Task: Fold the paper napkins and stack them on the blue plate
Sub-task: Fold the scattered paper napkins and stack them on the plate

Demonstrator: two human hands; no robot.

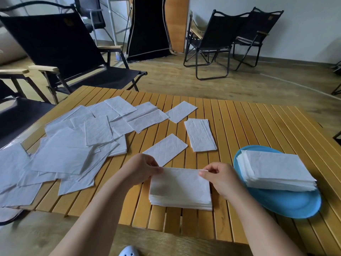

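Soft, even daylight fills the room, neither harsh nor dim, and shadows are faint. The white napkins spread at the left look slightly washed out, their embossed pattern hard to read. The slatted wooden table carries a mild sheen. Wide-angle distortion bends its edges and tilts the folding chairs at the far side. Detail is a little soft overall, most of all towards the corners.
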